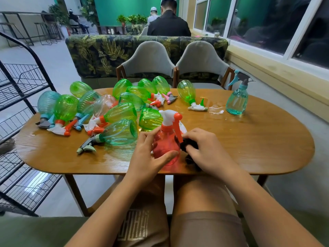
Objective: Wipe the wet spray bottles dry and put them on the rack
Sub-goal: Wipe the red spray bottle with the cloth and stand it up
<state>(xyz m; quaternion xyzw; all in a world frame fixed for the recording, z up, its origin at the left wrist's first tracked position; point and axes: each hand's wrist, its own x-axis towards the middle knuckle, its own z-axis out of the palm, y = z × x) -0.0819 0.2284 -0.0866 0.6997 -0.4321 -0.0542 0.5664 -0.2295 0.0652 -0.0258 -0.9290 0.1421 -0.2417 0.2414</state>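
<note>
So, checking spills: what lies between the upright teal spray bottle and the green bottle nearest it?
A shiny water puddle on the oval wooden table separates the teal spray bottle from the green plastic bottle, per head view.

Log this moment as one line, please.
step: wiping | left hand: holds red spray bottle upright | right hand: holds dark cloth against it | rack: no bottles visible

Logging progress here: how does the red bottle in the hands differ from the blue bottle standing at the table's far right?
The red bottle is gripped by the left hand while the right hand holds a dark cloth at its side; the blue bottle stands untouched. The red bottle's trigger head is white and orange; the blue bottle's is grey and blue. Both are upright and translucent.
</note>
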